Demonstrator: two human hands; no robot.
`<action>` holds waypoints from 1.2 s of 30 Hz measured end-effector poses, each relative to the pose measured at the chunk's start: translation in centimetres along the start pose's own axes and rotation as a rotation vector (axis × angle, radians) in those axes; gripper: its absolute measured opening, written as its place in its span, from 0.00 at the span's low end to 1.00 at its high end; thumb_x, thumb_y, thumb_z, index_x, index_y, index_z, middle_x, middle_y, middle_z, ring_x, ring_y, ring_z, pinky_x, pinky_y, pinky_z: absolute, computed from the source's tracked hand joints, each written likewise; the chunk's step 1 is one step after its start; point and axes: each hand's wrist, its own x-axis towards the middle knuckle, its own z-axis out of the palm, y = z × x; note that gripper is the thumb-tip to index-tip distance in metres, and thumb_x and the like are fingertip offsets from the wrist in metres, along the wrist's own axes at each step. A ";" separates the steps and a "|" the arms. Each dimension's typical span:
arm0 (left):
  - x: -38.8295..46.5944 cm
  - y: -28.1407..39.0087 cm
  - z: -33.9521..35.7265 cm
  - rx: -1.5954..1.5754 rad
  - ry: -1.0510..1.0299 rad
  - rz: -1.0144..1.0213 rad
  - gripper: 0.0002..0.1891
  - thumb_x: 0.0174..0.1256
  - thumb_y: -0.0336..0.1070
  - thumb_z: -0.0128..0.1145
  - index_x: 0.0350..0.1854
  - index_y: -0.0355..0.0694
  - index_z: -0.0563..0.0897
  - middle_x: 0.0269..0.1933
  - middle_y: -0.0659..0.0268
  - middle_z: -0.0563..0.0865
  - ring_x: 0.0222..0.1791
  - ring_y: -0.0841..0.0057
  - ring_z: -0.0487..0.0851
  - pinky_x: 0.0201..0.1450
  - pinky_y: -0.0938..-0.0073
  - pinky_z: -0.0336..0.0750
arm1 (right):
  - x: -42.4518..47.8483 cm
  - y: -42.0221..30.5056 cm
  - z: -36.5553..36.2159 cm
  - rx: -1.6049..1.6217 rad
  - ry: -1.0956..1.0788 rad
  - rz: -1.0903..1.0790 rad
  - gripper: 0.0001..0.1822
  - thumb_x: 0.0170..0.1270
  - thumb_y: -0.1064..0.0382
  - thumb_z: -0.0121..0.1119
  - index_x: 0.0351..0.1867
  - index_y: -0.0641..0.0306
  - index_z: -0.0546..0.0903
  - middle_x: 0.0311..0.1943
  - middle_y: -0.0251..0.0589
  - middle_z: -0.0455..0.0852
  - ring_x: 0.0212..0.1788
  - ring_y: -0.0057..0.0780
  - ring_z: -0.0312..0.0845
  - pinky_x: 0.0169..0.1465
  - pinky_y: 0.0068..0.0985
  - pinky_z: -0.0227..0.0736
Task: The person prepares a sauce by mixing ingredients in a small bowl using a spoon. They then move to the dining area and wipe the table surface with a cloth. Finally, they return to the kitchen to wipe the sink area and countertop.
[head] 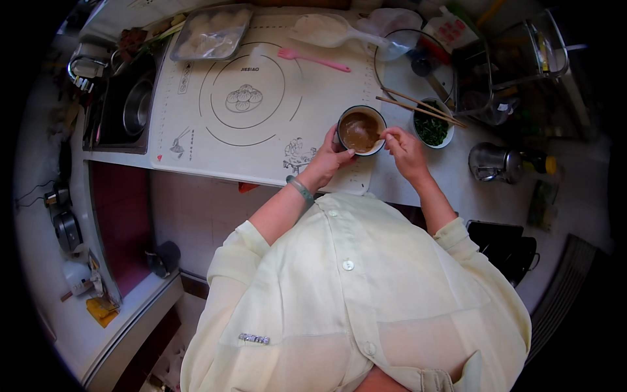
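In the head view my left hand [329, 159] grips the near left side of a dark-rimmed bowl [343, 143], which holds a brown paste [360, 130]. At the bowl's right rim, my right hand [404, 149] pinches a utensil that dips into the paste; its kind is mostly hidden by the fingers. To the right stands a white bowl of chopped greens [431, 126], with a pair of wooden chopsticks [422, 108] lying across it. A pink silicone brush or fork [314, 61] rests on the printed kneading mat [191, 117] beyond my hands.
A wrapped tray of pale round pieces [211, 32] and a scoop of flour [323, 30] lie at the mat's far edge. A glass lid [392, 73] is at the back right, a metal pot [494, 162] further right, and a sink [132, 105] at the left.
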 end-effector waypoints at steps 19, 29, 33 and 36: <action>0.2 -0.1 -0.3 0.021 0.023 -0.006 0.44 0.65 0.22 0.55 0.75 0.49 0.41 0.55 0.55 0.75 0.52 0.71 0.78 0.55 0.70 0.79 | 1.1 -1.6 0.4 0.105 -0.173 -0.059 0.08 0.68 0.67 0.54 0.43 0.64 0.82 0.34 0.34 0.83 0.36 0.21 0.77 0.41 0.20 0.72; 0.3 -0.3 -0.5 0.004 0.014 0.003 0.45 0.64 0.21 0.55 0.75 0.49 0.41 0.58 0.56 0.73 0.55 0.69 0.77 0.57 0.69 0.78 | 1.1 -4.2 0.0 -0.450 -0.284 -0.543 0.06 0.61 0.69 0.56 0.38 0.60 0.83 0.33 0.42 0.83 0.38 0.44 0.79 0.42 0.35 0.73; 0.4 -0.3 -0.5 -0.008 -0.020 0.014 0.44 0.64 0.20 0.55 0.75 0.50 0.41 0.60 0.56 0.71 0.56 0.69 0.76 0.57 0.69 0.78 | 1.9 -4.5 -1.4 -0.394 -0.224 -0.507 0.05 0.62 0.69 0.56 0.37 0.59 0.83 0.32 0.41 0.83 0.37 0.44 0.79 0.42 0.34 0.72; 0.3 -0.1 -0.3 -0.003 0.000 0.001 0.44 0.64 0.20 0.54 0.75 0.50 0.42 0.61 0.56 0.71 0.57 0.69 0.75 0.58 0.69 0.78 | 2.8 -5.1 -1.4 -0.458 -0.141 -0.532 0.05 0.62 0.67 0.56 0.37 0.59 0.82 0.32 0.41 0.83 0.37 0.44 0.79 0.42 0.34 0.72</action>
